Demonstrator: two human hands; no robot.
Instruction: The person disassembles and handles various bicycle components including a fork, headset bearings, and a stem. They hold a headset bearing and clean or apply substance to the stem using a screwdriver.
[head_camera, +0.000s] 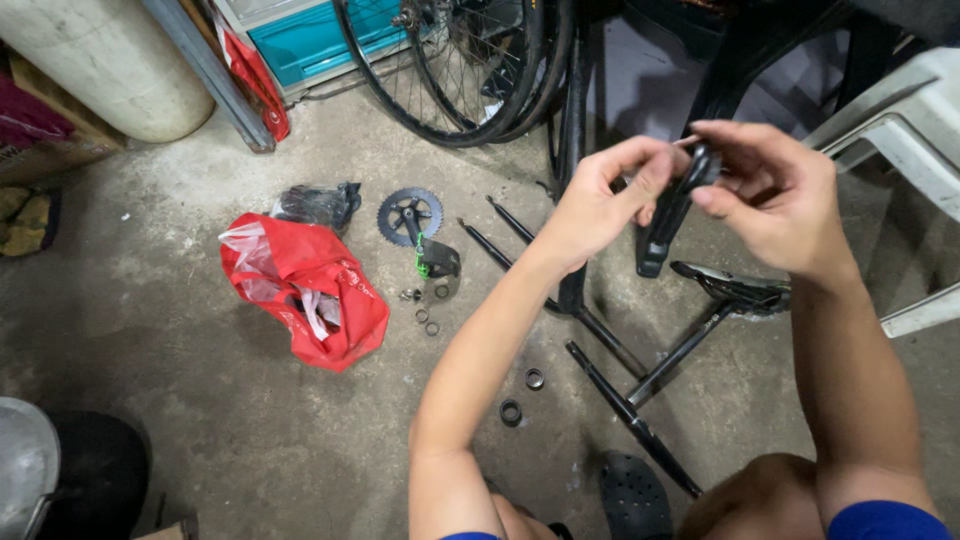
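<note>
Knees: bare, at the bottom edge, with a black sandal (634, 497) on the concrete floor (200, 400) between them.
Red bag (305, 290): crumpled plastic, left of centre on the floor, white marks on it too small to tell.
Black bag (318, 204): small, just behind the red bag.
Chainring (410, 215): toothed black disc with a crank, right of the bags; small rings (522, 395) lie scattered below it.
Left hand (600, 205): raised, thumb and fingers pinching the top of a black part (672, 215).
Black part: a long piece, held up between both hands above the frame tubes (625, 400).
Right hand (775, 195): fingers curled round the part's upper end.
Wheel (470, 60): spoked, standing behind.
Chair (900, 130): white plastic, far right.
</note>
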